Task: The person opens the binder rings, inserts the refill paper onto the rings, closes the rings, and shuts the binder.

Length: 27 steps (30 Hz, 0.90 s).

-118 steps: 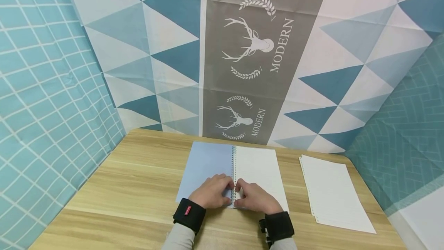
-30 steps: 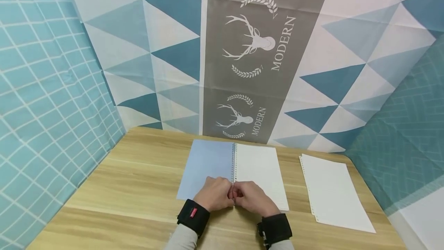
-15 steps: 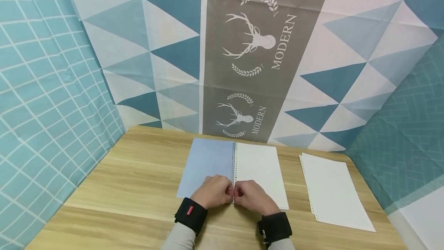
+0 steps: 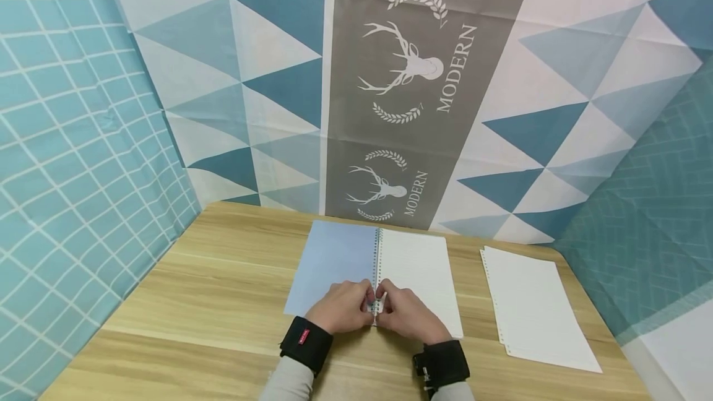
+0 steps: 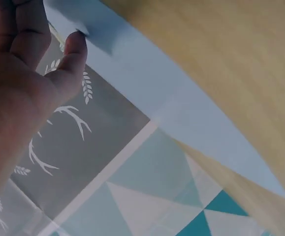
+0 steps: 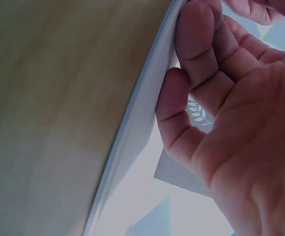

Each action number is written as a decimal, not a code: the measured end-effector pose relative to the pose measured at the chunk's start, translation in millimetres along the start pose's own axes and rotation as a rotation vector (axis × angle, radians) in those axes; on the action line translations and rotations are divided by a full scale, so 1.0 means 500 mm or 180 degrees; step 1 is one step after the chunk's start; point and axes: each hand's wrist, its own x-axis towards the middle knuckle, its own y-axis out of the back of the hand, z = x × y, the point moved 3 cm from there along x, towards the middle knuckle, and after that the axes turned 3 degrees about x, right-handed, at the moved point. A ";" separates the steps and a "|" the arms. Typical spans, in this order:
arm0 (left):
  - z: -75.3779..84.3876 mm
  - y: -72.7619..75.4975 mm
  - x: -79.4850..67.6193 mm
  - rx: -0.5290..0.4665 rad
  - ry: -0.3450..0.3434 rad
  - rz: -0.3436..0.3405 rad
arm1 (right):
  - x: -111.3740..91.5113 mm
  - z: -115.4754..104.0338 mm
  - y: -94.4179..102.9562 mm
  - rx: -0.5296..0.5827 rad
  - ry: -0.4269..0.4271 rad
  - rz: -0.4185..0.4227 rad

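Head view: A spiral notebook (image 4: 418, 258) lies unfolded on the wooden table (image 4: 211, 283), with its blue cover (image 4: 337, 252) to the left and white page side to the right. The ring binding (image 4: 377, 252) runs between them. The left hand (image 4: 341, 308) is at the near end of the binding, on the cover side. Its thumb and forefinger are bent, leaving a small gap between their tips. The right hand (image 4: 411, 314) mirrors this position on the page side. The fingertips of both hands meet the binding; whether they pinch the rings cannot be determined. Loose punched sheets (image 4: 543, 311) lie to the right, apart from the notebook.

Left wrist view: The thumb is bent and stands away from the fingers. Its tip is at the blue cover, beside a dark shadow. The other fingertips are cut off by the frame.

Right wrist view: The fingers are curled. The thumb is bent, with its tip against the pale notebook near its edge. Part of the left hand shows at the upper right.
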 end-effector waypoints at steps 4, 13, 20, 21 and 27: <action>-0.004 -0.001 0.001 0.0008 -0.0012 0.0069 | -0.002 0.004 0.005 0.0069 -0.0067 -0.0016; 0.016 -0.018 0.016 0.0722 0.0128 0.0550 | 0.000 0.003 0.005 -0.0037 -0.0039 -0.0015; 0.031 -0.020 0.015 0.1029 0.0292 0.0630 | 0.000 0.003 0.005 -0.0049 -0.0052 -0.0046; 0.031 -0.021 0.015 0.1038 0.0297 0.0634 | 0.000 0.004 0.005 -0.0050 -0.0045 -0.0051; 0.030 -0.027 0.015 0.1104 0.0300 0.0664 | 0.001 0.006 0.003 -0.0066 -0.0007 -0.0061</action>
